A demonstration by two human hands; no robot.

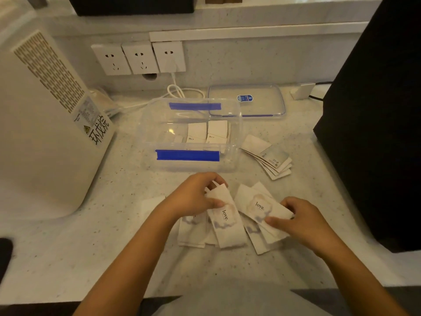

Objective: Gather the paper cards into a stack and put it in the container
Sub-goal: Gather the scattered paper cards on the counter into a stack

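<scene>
On speckled counter (pixel 114 236): both hands' fingers (pixel 214 204) pinching cards (pixel 230 226); container (pixel 191 133) behind.

A container (pixel 189 133) stands open near the middle of the counter (pixel 114 247), with a few cards (pixel 208 132) lying in its right half. Its lid (pixel 247 100) lies flat behind it and to the right, just apart from it. A fan of cards (pixel 271 158) lies on the counter just right of the container. In front of the container a loose spread of cards (pixel 230 226) lies under both hands: the left hand (pixel 193 197) on its left part, the right hand (pixel 298 220) on its right part. An appliance (pixel 45 133) stands at the left. Three sockets (pixel 139 58) sit on the wall behind, with a cable (pixel 182 91) coiled below them.
</scene>
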